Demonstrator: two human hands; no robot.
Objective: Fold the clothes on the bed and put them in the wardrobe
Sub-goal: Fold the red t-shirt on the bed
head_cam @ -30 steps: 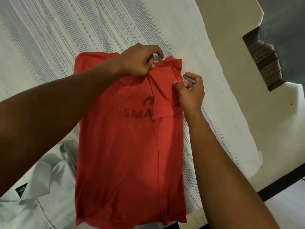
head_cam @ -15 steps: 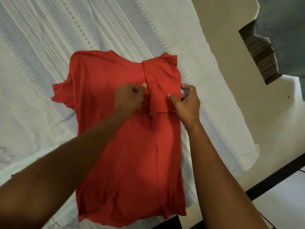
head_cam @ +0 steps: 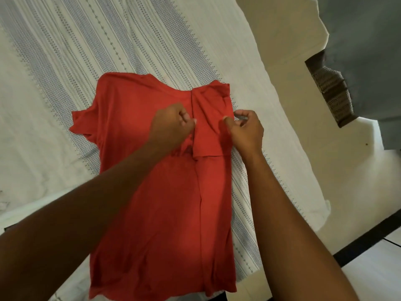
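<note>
a: red t-shirt (head_cam: 152, 192) flat on the striped bedsheet (head_cam: 108, 40), right side folded inward.
b: right grip (head_cam: 245, 131) pinching that folded edge. left grip (head_cam: 173, 124) curled on the cloth beside the flap; grasping or not, can't tell.

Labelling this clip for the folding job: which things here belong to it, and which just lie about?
Job: red shirt, left hand, right hand, bed.
Lying about: woven object, floor.
</note>
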